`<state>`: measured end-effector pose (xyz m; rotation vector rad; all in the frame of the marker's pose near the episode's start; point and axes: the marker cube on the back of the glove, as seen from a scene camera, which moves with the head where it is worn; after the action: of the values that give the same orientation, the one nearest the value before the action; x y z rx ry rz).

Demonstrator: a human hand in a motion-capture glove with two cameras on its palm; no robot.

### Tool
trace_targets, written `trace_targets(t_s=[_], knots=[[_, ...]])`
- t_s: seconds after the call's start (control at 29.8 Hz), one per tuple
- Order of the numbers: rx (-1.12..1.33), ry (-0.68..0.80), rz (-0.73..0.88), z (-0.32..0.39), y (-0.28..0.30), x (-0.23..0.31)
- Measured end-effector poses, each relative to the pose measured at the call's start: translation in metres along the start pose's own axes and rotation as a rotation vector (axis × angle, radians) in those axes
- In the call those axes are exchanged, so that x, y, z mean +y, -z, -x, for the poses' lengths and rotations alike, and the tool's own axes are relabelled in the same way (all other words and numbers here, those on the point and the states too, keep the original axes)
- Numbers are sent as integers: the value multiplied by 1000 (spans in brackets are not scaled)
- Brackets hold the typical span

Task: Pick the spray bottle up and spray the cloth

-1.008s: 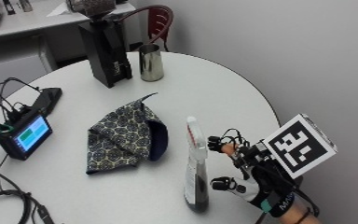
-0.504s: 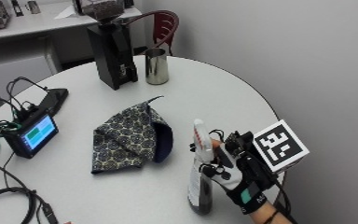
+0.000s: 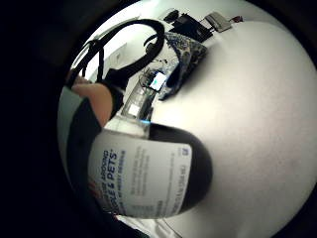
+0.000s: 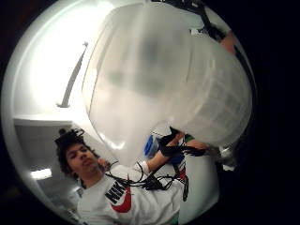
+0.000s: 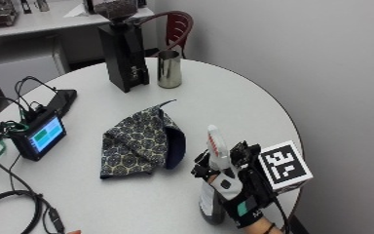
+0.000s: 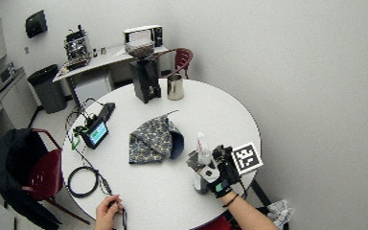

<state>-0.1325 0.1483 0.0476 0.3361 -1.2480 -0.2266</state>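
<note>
On round white table (image 5: 239, 105) by grey wall: hand (image 5: 239, 192) grips spray bottle (image 5: 214, 183); patterned cloth (image 5: 138, 144) nearby.

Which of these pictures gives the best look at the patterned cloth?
The outside view: the cloth lies whole and unblocked on the table. The wide outside view shows it smaller; the little finger palm view catches only part past the spray bottle; the thumb view, none.
</note>
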Motion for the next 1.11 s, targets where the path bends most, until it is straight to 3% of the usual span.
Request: trace_targets(t_s=[0.34, 0.54, 0.77, 1.11], knots=[[13, 41, 33, 1, 28, -8], [83, -9, 172, 64, 63, -61], [151, -116, 229, 106, 55, -114], [256, -360, 277, 22, 43, -117]])
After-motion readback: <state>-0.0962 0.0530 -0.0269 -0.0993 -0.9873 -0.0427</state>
